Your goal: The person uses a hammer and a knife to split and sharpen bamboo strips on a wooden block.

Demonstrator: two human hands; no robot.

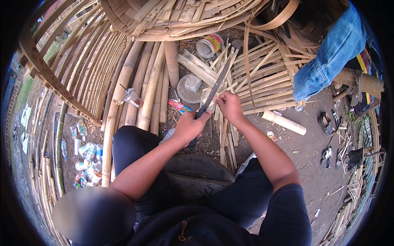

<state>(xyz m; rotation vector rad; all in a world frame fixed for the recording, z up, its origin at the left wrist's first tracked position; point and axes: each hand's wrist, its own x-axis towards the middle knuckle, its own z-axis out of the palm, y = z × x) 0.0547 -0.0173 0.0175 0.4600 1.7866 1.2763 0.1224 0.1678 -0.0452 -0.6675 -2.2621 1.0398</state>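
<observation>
My left hand (pixel 190 128) is closed round the dark handle of a long knife (pixel 218 80), whose blade points up and away to the right. Close beside the blade, my right hand (pixel 231 107) pinches a thin pale bamboo strip (pixel 230 87), its lower part partly hidden by the fingers. Beyond the knife, a grey stone block (pixel 193 83) rests on a round, flat grey slab (pixel 183 92). A red and blue packet (pixel 179 106) lies just past my left hand. Split bamboo slats (pixel 262 88) spread over the ground to the right of my right hand.
Bamboo poles (pixel 152 92) lie to the left, with a plastic cup (pixel 133 98) on them. A large woven basket (pixel 172 30) stands ahead, near a paint tub (pixel 209 45). Blue denim cloth (pixel 328 57) shows at upper right, sandals (pixel 326 123) below it. Plastic litter (pixel 88 158) lies left.
</observation>
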